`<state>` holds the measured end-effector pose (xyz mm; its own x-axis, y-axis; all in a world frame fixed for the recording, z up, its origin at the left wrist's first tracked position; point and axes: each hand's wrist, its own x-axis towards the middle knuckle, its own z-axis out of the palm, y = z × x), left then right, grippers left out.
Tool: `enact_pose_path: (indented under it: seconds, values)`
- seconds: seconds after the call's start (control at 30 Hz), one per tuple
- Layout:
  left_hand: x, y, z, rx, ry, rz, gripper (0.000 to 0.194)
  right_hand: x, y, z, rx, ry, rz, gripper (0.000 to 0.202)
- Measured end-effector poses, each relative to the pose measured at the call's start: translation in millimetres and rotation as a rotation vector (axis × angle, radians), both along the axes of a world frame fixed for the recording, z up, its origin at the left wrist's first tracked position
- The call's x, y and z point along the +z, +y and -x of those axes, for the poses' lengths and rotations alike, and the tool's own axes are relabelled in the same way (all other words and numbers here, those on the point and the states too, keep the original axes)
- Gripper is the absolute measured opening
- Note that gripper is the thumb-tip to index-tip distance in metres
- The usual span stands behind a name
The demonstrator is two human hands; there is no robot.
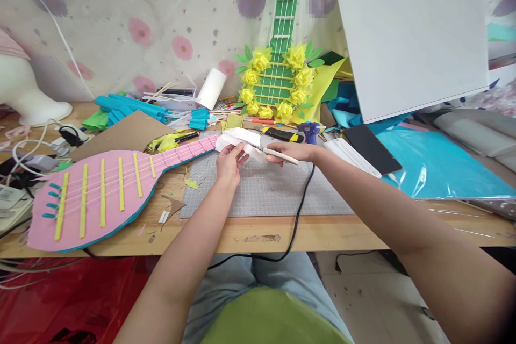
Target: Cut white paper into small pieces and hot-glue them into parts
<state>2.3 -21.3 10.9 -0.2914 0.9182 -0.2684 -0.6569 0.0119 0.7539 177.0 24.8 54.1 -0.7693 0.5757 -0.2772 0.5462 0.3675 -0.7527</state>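
My left hand (229, 165) pinches a sheet of white paper (241, 136) above the grey cutting mat (266, 193). Closed around a pair of scissors (287, 157) with pale handles is my right hand (286, 152). The scissor blades point left and lie at the paper, beside my left fingers; whether they are parted I cannot make out. The neck of a pink paper guitar (91, 193) with yellow strips reaches up to the left edge of the paper. Just behind my hands lies a black and yellow utility knife (282, 135).
A green paper guitar neck (282, 27) with yellow flowers stands at the back. A blue glue gun (310, 131) trails a black cable (300, 209) across the mat. At right are a dark phone-like slab (373, 156), a white board (415, 37) and blue wrapped sheets (447, 164).
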Motion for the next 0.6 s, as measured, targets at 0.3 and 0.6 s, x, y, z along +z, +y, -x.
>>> enact_pose_path:
  seconds: [0.3, 0.6]
  values:
    - [-1.4, -1, -3, -0.011, 0.014, -0.002, 0.023, 2.2, -1, 11, 0.001, 0.016, 0.02, 0.047]
    - [-0.5, -4, -8, -0.005, 0.059, 0.011, 0.022, 0.0, 0, 15, -0.014, 0.052, 0.059, 0.046]
